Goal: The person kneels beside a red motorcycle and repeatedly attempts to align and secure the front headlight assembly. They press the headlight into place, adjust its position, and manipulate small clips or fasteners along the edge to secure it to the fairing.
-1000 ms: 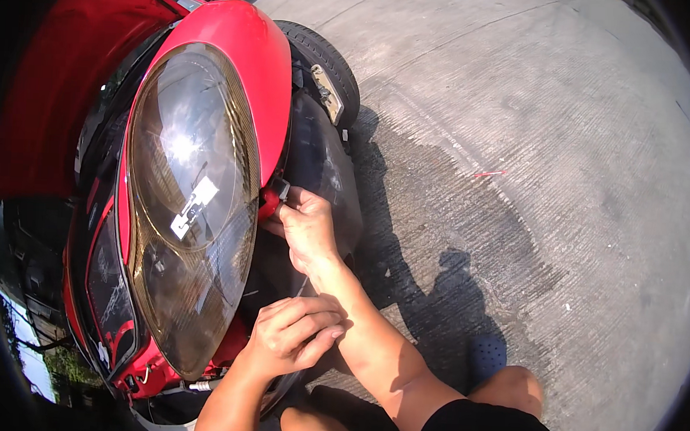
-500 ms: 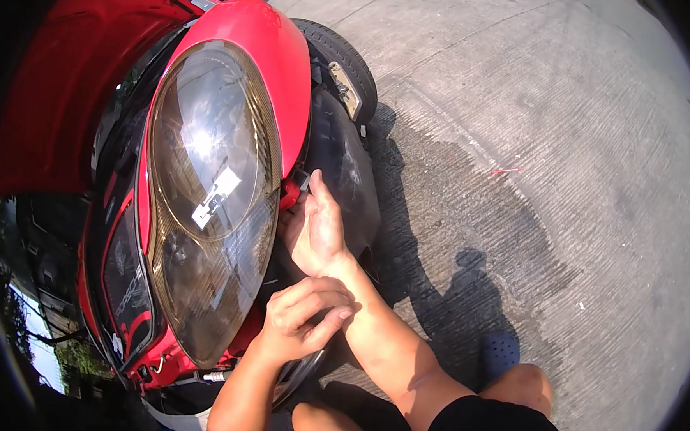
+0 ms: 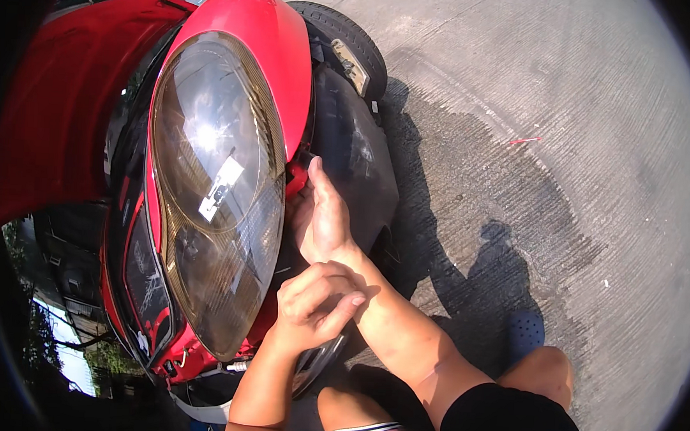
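Headlight looks rigid and slick, so hold its rim, though I can't tell if your right hand, at its three o'clock, or curled left hand grips anything.

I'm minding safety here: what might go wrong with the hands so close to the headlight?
The right hand is partly hidden beside the headlight, so an unseen edge might scrape it. The left hand is close against the right forearm, perhaps hampering a quick withdrawal.
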`<state>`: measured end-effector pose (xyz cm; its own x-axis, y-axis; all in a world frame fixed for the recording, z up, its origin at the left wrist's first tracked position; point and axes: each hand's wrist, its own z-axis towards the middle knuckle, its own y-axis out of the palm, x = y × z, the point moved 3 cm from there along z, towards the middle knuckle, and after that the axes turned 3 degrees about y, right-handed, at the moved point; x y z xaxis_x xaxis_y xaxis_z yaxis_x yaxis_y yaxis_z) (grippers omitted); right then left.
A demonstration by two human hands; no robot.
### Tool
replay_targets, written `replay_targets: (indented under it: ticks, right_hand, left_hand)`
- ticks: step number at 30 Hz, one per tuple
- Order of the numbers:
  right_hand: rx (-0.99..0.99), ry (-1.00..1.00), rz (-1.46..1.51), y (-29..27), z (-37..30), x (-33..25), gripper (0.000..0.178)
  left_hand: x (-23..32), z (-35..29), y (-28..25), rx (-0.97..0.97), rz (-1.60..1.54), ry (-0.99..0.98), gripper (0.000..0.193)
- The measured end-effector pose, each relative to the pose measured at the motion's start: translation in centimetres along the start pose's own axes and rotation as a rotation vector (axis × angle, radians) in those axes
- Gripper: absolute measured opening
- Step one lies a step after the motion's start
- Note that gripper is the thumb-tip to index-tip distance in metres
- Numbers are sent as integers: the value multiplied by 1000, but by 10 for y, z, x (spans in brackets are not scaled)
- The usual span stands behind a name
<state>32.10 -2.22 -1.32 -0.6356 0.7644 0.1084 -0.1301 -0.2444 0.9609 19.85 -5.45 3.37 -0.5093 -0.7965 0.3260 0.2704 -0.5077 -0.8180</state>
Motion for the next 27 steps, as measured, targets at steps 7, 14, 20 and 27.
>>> replay_targets:
  ticks: [7,14,20,27]
  right_hand:
    - [27,-2,82,-2,-3,2,63]
    - [138,-45,-24,-12,0,14,60]
    - [92,-89,-95,-10,5,8,61]
    - [111,-17,-2,-10,6,6,61]
  left_hand:
    - [-8,-11,5,-43,20,-25,17]
    - [-7,-10,4,-16,57,-12,20]
    - [-12,-12,5,3,38,-21,21]
    - [-11,-10,6,-3,28,-7,21]
